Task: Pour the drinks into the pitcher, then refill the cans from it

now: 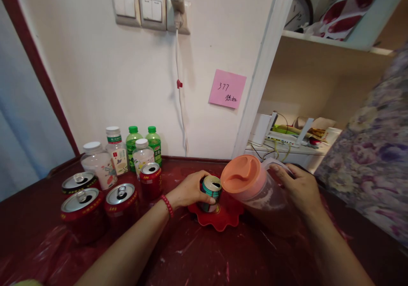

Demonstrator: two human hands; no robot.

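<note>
My left hand (pixel 191 190), with a red bead bracelet on its wrist, is wrapped around a small teal drink can (pixel 211 192) with an open top. Beneath the can lies a red wavy-edged mat (pixel 219 222) on the dark red table. In my right hand (pixel 296 186) is the handle of a clear pitcher (pixel 270 201) with an orange lid (pixel 242 176). The pitcher is tilted to the left, its lid's edge close beside the can's top. Whether liquid is flowing between them I cannot tell.
Left of my hands stand several red cans (pixel 123 205), clear bottles with white caps (pixel 100 165) and two green-capped bottles (pixel 154 145). Behind the table is a white wall (pixel 127 77) with a hanging cable (pixel 180 103). A floral curtain (pixel 366 162) hangs at the right.
</note>
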